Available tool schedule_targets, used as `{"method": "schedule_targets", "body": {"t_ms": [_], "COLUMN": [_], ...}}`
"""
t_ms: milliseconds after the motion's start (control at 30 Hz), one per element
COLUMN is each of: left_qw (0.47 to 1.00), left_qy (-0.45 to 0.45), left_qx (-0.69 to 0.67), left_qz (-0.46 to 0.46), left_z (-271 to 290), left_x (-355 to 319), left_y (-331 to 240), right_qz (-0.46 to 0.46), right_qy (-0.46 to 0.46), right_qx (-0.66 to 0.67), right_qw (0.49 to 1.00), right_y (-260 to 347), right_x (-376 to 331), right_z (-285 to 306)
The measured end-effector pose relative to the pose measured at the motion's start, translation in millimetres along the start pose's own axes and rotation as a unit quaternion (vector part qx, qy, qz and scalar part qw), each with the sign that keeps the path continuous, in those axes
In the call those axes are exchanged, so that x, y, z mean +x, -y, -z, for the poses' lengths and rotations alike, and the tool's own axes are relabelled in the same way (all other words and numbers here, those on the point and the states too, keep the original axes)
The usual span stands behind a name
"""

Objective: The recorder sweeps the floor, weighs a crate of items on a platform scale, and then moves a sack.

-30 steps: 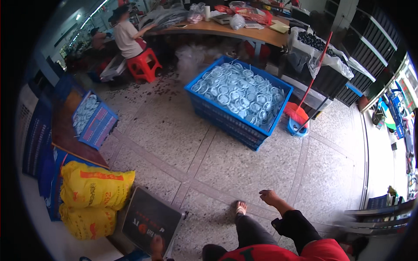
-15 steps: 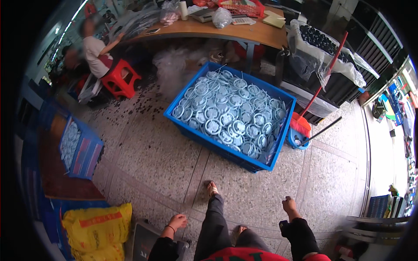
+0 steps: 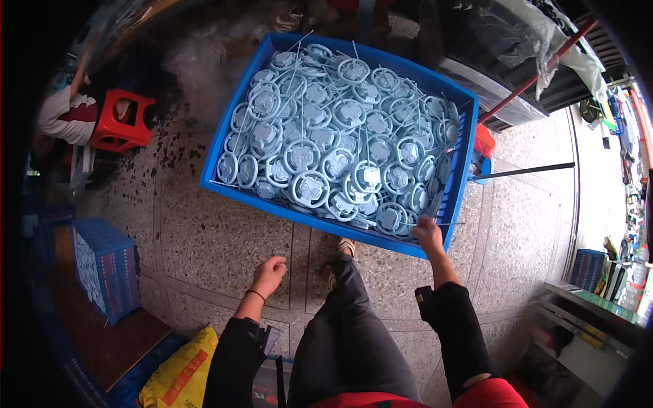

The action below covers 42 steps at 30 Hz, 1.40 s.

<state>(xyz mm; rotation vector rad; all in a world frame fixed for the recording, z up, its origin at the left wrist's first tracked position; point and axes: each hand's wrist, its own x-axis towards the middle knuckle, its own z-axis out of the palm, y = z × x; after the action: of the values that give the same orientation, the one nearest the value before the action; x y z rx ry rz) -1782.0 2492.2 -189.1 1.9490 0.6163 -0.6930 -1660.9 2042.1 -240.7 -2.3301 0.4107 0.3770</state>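
Observation:
A large blue plastic crate (image 3: 231, 119) stands on the speckled floor, heaped with several pale blue round plastic parts (image 3: 340, 129) on thin sprue rods. My right hand (image 3: 427, 234) reaches the crate's near right corner and touches a thin rod among the parts there; whether it grips the rod is unclear. My left hand (image 3: 270, 273) hangs loosely curled above the floor in front of the crate's near edge, holding nothing. My dark-trousered leg and sandalled foot (image 3: 343, 248) stand just before the crate.
A person in a white top (image 3: 64, 112) sits by a red stool (image 3: 126, 119) at the left. A smaller blue crate (image 3: 105, 265) sits on a low bench at lower left, a yellow sack (image 3: 180, 370) beside it. A red-handled broom (image 3: 527, 85) leans at the right.
I have walked up to the big crate, which now fills the upper view. My right hand has reached forward to its near right corner; my left hand swung forward.

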Motion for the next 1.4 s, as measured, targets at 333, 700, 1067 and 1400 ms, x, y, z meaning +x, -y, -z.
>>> {"method": "schedule_targets", "body": {"t_ms": [333, 700, 1067, 1400], "left_qw": [0.997, 0.933, 0.945, 0.923], "left_qy": [-0.013, -0.196, -0.176, -0.197], "left_qx": [-0.074, 0.254, 0.22, 0.304], "left_qz": [0.029, -0.162, -0.166, -0.134], "left_z": [5, 93, 98, 103], "left_x": [50, 211, 302, 291], "left_y": [-15, -123, -158, -163], "right_qz": [-0.164, -0.277, -0.098, -0.257], "right_qy": [-0.281, -0.095, -0.052, -0.149], "right_qx": [0.345, 0.174, -0.248, -0.047], "right_qw": [0.88, 0.94, 0.962, 0.954], "right_y": [-26, -31, 19, -34], "right_x": [22, 81, 5, 25], "right_z": [-27, 26, -79, -25]}}
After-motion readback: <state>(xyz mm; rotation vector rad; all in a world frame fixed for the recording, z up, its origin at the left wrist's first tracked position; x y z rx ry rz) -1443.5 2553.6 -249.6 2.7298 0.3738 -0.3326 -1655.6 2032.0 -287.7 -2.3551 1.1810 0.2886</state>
